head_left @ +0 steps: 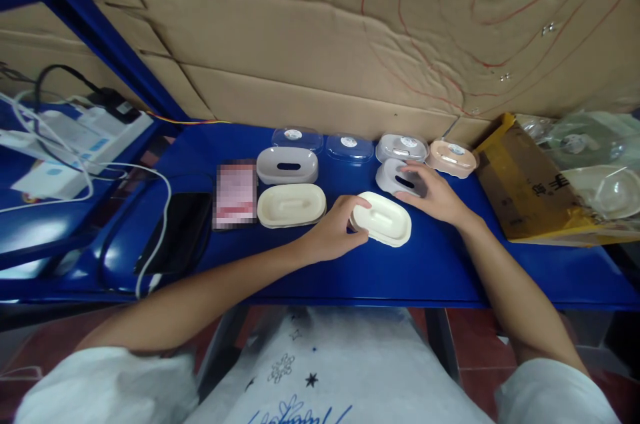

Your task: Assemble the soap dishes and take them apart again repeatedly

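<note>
Cream-coloured oval plastic dish (387,221) with a raised bar in its shallow middle sits in front of the person in the head view, low over the blue table (310,277), its right end turned slightly toward the body. The left hand (340,231) pinches its left end, with one digit over the upper rim and another curled against the lower side, leaving a gap between them. The left forearm slants up from the lower left, long and fairly flat, with the wrist close to straight.

Just beyond the dish, the right hand (425,192) grips a pale grey oval plastic piece with a dark slot (386,177) by its right end, digits spread to its upper and lower edges; the piece is tilted. The right forearm rises steeply from the lower right, and the hand angles leftward from the wrist. The two hands are near each other but apart.

To the left of the left hand rests a second cream oval dish (291,203), with a matching grey slotted piece (287,174) just behind it. Along the back stand two clear plastic lids (350,149), a white oval box under a clear lid (401,148) and a peach-coloured oval box, also clear-lidded (451,159). A brown cardboard carton with yellow tape (525,191) stands at the right.
</note>
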